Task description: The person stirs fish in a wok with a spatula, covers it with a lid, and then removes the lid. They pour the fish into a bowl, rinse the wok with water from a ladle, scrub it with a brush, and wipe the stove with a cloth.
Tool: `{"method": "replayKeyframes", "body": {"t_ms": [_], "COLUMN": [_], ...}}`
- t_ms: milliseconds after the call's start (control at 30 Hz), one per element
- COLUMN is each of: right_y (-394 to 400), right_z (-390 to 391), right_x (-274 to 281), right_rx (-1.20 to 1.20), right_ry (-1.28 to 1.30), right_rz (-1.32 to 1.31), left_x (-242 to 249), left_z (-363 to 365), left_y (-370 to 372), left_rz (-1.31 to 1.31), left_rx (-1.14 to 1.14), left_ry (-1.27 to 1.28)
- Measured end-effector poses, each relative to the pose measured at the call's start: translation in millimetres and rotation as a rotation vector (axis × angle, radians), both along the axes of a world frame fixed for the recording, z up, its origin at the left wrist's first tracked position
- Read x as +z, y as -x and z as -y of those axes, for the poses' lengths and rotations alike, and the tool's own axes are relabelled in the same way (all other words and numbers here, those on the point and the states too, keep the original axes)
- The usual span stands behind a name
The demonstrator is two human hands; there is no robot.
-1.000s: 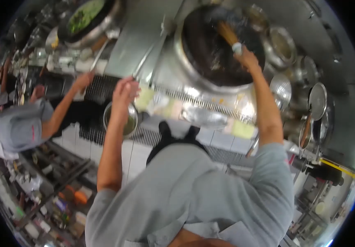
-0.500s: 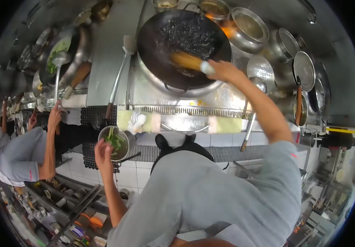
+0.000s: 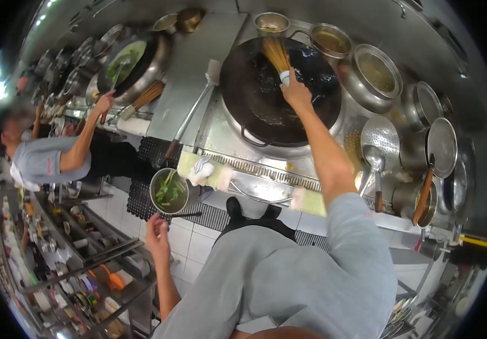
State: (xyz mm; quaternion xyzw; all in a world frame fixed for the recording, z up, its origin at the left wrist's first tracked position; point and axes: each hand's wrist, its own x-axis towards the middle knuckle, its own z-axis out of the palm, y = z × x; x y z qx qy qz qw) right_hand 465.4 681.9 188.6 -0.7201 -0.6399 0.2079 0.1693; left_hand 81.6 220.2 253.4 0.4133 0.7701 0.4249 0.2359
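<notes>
My right hand (image 3: 296,93) is closed round the white-bound grip of a bamboo wok brush (image 3: 277,55). The brush bristles splay over the far part of a large black wok (image 3: 263,116), which holds dark, wet, shiny liquid. Just short of a metal pot (image 3: 169,212) with leafy greens (image 3: 169,191) in it, my left hand (image 3: 157,236) hangs with loosely bent fingers. Nothing shows in that hand, and it looks apart from the pot. A white crumpled cloth (image 3: 201,170) lies on the stove's front edge beside the pot.
Left of the wok, a long-handled spatula (image 3: 196,104) rests on the steel counter. A perforated skimmer (image 3: 380,137) and a ladle (image 3: 374,156) lie right. A pot of liquid (image 3: 374,73) stands behind. Another person (image 3: 57,152) stirs a wok at left.
The brush has swept to the far side of the wok, bristles now pointing away from me. My left hand has drawn back from the pot of greens. The whole view has shifted and tilted.
</notes>
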Motion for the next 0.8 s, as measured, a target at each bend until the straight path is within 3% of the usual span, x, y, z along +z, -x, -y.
{"method": "replayKeyframes", "body": {"t_ms": [67,133,233,300,333,367,400,467,533,633,667,700,800], "right_y": [47,64,-29,-112,-129,-150,-161,-163,-187,-173,-154,-135,-99], "right_z": [5,70,136,140,150,149,153,175,187,220,224,237,256], "right_x": [-10,64,89,127,162,161,169,202,158,137,144,147,138], "right_rx": [-0.064,0.186,0.664,0.436,0.242,0.463,0.426,0.226,0.021,-0.081,-0.091,-0.176,-0.035], "right_ry": [0.051,0.417,0.613,0.892,0.795,0.423,0.202,0.102,0.22,0.099,0.061,0.017,-0.164], "right_rz": [-0.126,-0.343,-0.314,-0.057,0.185,0.621,0.851,0.659,0.092,0.498,0.644,0.603,0.365], "left_x": [-3,-2,9,17,19,23,19,7,-3,-54,-49,-50,-52], "left_z": [-18,-42,-84,-124,-142,-167,-190,-232,-252,-284,-283,-269,-243], "left_y": [-25,-48,-68,-86,-99,-114,-126,-150,-171,-179,-183,-183,-172], "left_rz": [0.008,-0.106,-0.281,-0.35,-0.326,-0.307,-0.317,-0.286,-0.205,-0.514,-0.526,-0.54,-0.564], "left_rx": [-0.069,-0.221,-0.492,-0.677,-0.763,-0.838,-0.898,-0.957,-0.99,-1.136,-1.072,-1.024,-0.985], "left_ry": [0.001,-0.052,-0.186,-0.307,-0.371,-0.455,-0.506,-0.57,-0.581,-0.284,-0.374,-0.438,-0.647]}}
